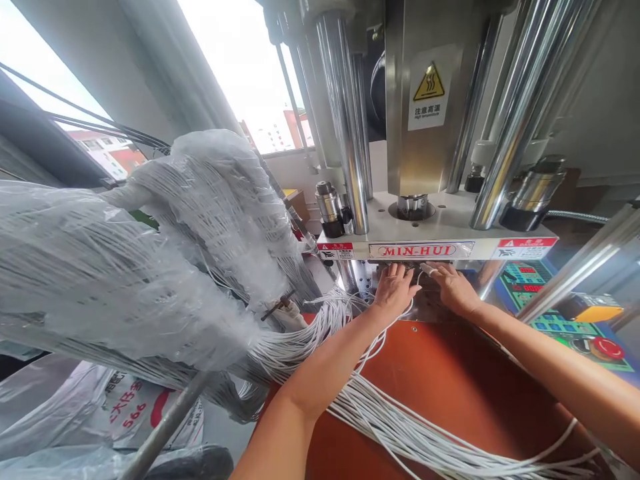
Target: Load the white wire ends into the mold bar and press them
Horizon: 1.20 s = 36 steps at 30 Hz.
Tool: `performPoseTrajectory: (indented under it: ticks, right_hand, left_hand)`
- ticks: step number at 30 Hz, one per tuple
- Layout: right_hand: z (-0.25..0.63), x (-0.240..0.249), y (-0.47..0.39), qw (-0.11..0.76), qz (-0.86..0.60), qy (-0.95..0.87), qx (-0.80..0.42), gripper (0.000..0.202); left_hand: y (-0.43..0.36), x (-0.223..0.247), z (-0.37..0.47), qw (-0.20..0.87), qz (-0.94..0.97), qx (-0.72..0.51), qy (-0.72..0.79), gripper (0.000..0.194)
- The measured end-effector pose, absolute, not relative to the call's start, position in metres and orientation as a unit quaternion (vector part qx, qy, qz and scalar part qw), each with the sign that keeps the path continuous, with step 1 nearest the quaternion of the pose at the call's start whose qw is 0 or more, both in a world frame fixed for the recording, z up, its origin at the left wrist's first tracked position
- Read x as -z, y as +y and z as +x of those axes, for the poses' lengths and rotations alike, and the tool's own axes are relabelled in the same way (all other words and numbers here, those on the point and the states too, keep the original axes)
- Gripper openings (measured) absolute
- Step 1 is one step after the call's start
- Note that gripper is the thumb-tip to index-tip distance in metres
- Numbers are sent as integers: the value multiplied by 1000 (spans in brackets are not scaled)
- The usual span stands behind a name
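Observation:
Both hands reach under the front plate of a press labelled MIN-HUI [421, 251]. My left hand [395, 290] lies back upward at the plate's lower edge, its fingers apart over the metal mould area; what lies under the fingertips is hidden. Just right of it, my right hand [454, 288] has its fingertips at a thin whitish cable end near the same edge; whether it grips the cable is unclear. White cables [325, 327] run beside and beneath my left forearm and spread across the orange-brown work surface [425, 360].
Plastic-wrapped cable bundles [215, 213] hang over a rail at the left. Polished columns [345, 113] flank the press head. A control panel [565, 313] with a red button [609, 348] stands at the right. A printed sack [135, 407] lies lower left.

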State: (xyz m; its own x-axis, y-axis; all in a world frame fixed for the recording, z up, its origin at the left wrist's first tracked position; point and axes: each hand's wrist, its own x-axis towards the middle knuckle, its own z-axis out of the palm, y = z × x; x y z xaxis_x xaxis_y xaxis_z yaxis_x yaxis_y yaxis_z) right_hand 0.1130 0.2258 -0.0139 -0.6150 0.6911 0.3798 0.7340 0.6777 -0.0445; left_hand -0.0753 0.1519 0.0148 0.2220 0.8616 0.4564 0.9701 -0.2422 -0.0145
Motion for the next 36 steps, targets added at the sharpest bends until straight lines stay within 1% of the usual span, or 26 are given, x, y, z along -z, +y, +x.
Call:
performPoseTrajectory:
  ticks: [4,7,9,12,14,16,19,21,23,26,28,32,34,36]
  right_hand:
    - [112,9,224,147,-405,-900,62,67]
    - [105,5,221,114,-404,-902,104,56]
    - [101,2,218,95,-404,-901,123,51]
    - [97,-6,217,72,-417,-899,110,54]
    - [96,-11,215,59,-423,-899,100,59]
    - [92,-14,213,52,-429,-895,111,61]
    - [83,-13,206,49,-416,-896,151,60]
    - [77,-10,203,45,-396,-902,168,64]
    - [72,-10,203,37,-385,-907,169,69]
    - [66,-14,207,23,-385,-910,153,67]
    - [61,-17,209,17,-398,-906,141,65]
    - [49,-21,210,36,-416,-899,132,62]
    - [44,-22,211,52,-406,-904,119,62]
    - [42,-22,214,58,-403,-909,83,62]
  left_hand:
    - [155,-14,-79,142,-779,181,-584,37]
    - [151,-10,-81,126,-775,199,-586,40]
    - [146,-7,-83,107,-773,234,-579,39]
    - [136,-12,-90,74,-767,301,-563,31]
    - [124,-21,-97,49,-755,321,-570,25]
    - [104,-33,-105,17,-748,320,-581,22]
    - [61,-50,-114,-35,-751,324,-574,26]
    - [27,-56,-114,-72,-751,342,-561,28]
    - [-6,-57,-110,-114,-740,372,-549,26]
    - [-45,-47,-95,-163,-717,421,-530,22]
    - [-63,-35,-82,-170,-724,451,-493,23]
    - [-84,-17,-64,-133,-755,502,-401,25]
    - [-81,-21,-63,-125,-737,512,-423,24]
    - [-60,-33,-67,-125,-698,498,-499,23]
